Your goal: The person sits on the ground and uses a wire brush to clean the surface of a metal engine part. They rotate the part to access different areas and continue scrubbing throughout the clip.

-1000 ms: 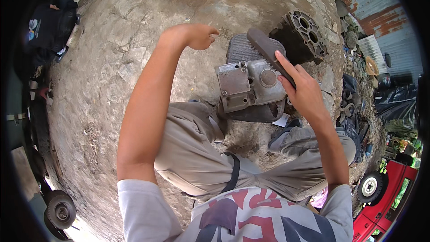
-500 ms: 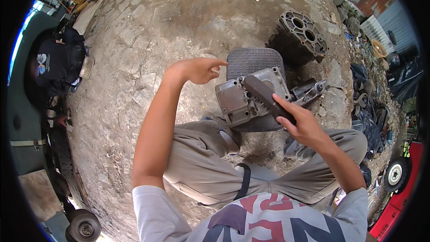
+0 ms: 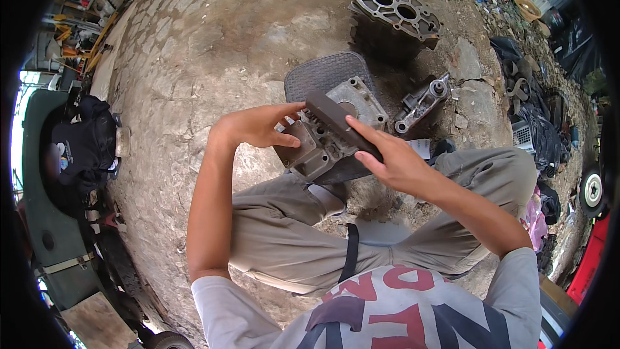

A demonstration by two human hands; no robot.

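A grey, grimy metal casing (image 3: 303,157) with bolt holes and a round opening lies on a dark, rounded, woven-textured board (image 3: 326,77) in front of my knees. My right hand (image 3: 397,167) grips a brown-backed brush (image 3: 343,128), its bristles facing down onto the casing and its length slanting away to the left. At the brush's far end is my left hand (image 3: 258,126), fingers apart. Its fingertips come close to the brush tip, and the thumb is over the casing's left part; I cannot tell if either touches.
Beyond the board stands a large metal block (image 3: 394,16) with two round bores. A metal arm-like part (image 3: 423,102) lies on the stony ground to the right. Black plastic bags (image 3: 542,132) and rubble line the right side. A green vehicle panel (image 3: 48,168) with a dark garment (image 3: 87,139) is at left.
My left hand has come down from beside the board to the brush's far end and the casing. The brush has shifted along the casing, and the whole view has turned slightly.
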